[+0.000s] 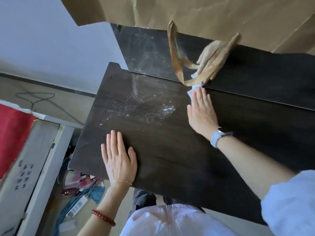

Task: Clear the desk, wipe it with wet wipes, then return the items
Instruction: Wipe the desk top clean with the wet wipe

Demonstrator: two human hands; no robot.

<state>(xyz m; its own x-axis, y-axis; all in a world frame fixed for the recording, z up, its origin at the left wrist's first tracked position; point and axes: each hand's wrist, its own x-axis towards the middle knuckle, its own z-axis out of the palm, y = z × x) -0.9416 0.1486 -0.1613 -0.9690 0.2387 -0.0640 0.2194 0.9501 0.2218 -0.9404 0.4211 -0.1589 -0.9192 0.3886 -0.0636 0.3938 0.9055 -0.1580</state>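
Observation:
A dark wood-grain desk (153, 150) fills the middle of the view, with a wet, glittering smear on its far half. My left hand (119, 157) lies flat near the front left edge, fingers spread, holding nothing. My right hand (202, 113) presses a white wet wipe (192, 90) flat against the desk where it meets a glossy dark back panel (146, 48). The panel mirrors the hand and the wipe. A watch is on my right wrist.
A large brown paper bag (204, 14) hangs over the back panel, its ribbon handles (177, 65) dangling close to the wipe. Left of the desk stand a white box with a red cloth (12, 137), a wire hanger (37, 97) and a pile of clothes (81, 186) on the floor.

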